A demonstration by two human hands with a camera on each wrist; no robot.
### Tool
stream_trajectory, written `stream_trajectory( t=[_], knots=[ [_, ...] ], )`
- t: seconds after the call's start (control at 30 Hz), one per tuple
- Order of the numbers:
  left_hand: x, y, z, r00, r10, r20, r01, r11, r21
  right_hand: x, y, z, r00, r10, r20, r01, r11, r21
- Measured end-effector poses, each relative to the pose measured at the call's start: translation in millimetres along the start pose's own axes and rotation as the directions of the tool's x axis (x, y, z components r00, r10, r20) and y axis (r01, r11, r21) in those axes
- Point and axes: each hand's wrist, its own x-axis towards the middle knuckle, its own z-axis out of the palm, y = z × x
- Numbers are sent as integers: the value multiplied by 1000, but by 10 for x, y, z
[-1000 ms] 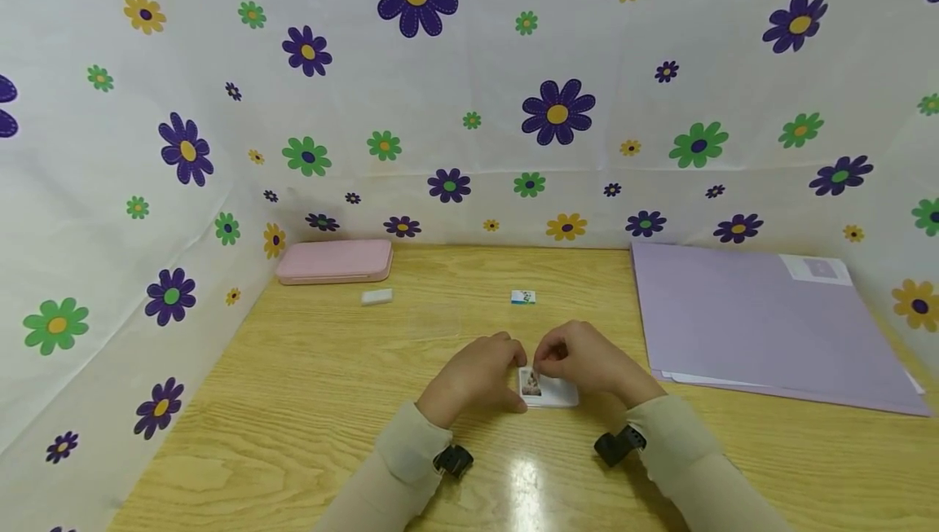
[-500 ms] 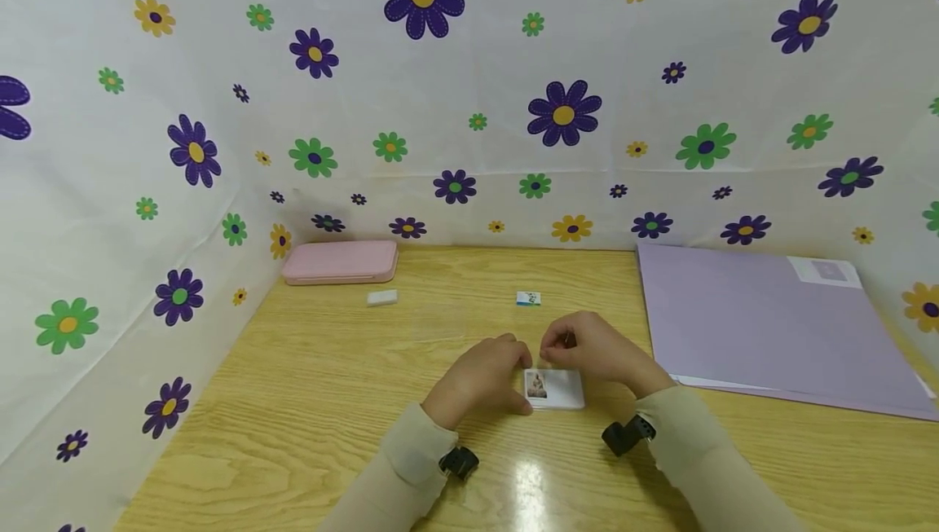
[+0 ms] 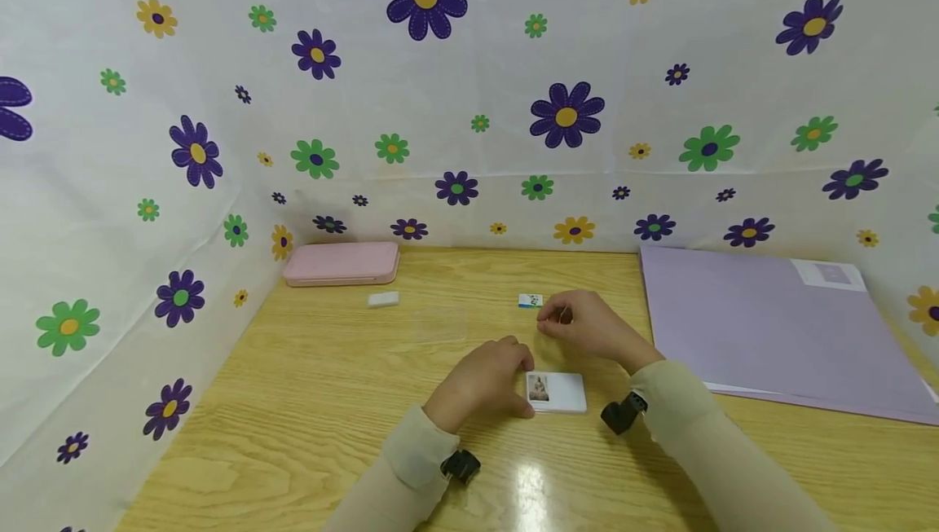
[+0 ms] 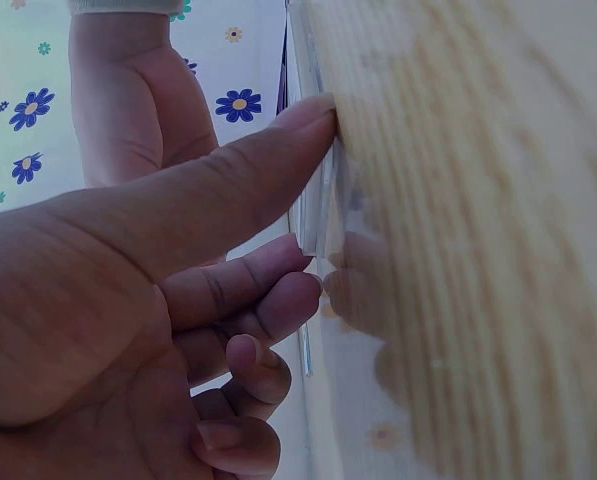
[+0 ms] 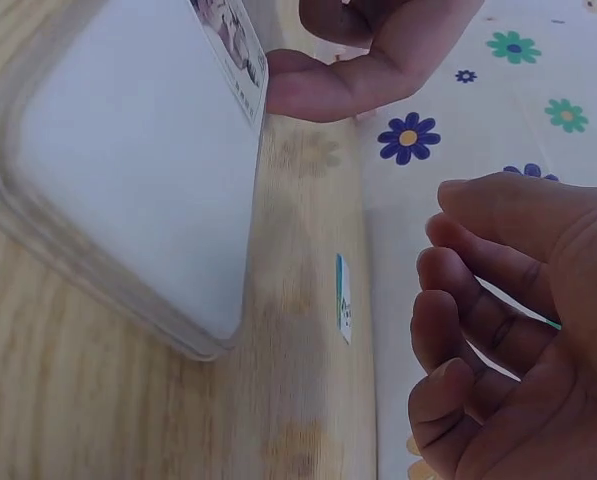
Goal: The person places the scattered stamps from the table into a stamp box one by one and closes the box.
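A white rectangular card case (image 3: 566,393) with clear rounded edges lies flat on the table in the head view. A small picture (image 3: 539,388) is on its left end. My left hand (image 3: 480,381) holds the case by its left end, thumb on the near edge and fingers on the far edge. Past the case, my right hand (image 3: 589,327) hovers with loosely curled fingers. The right wrist view shows nothing between its thumb and fingertips. Close to those fingertips in the head view is a small white-and-blue piece (image 3: 530,301), which the right wrist view shows apart from them.
A pink case (image 3: 341,263) sits at the back left, with a small white block (image 3: 383,299) in front of it. A faint clear sheet (image 3: 443,324) lies left of centre. Purple folders (image 3: 756,328) with papers cover the right side. Flowered cloth (image 3: 469,92) hangs behind.
My right hand has left the picture on the case and moved away from me toward the small white-and-blue piece. My left hand stays on the case. The head view has shifted slightly.
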Motion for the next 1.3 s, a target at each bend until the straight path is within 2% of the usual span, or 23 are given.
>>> stream_trajectory(
  t=[0.37, 0.6, 0.97, 1.3],
  knots=[
    [-5, -6, -4, 1000, 15, -12, -15, 1000, -8, 185, 69, -24, 999, 41, -10, -41, 999, 17],
    [-4, -10, -16, 1000, 20, -9, -20, 1000, -12, 309, 133, -42, 995, 97, -29, -97, 995, 12],
    [-9, 13, -17, 1000, 28, 14, -28, 999, -28, 391, 223, -11, 986, 165, -30, -165, 986, 9],
    [-5, -6, -3, 1000, 20, -4, -20, 1000, -3, 521, 302, 38, 988, 154, -4, -154, 988, 7]
  ],
)
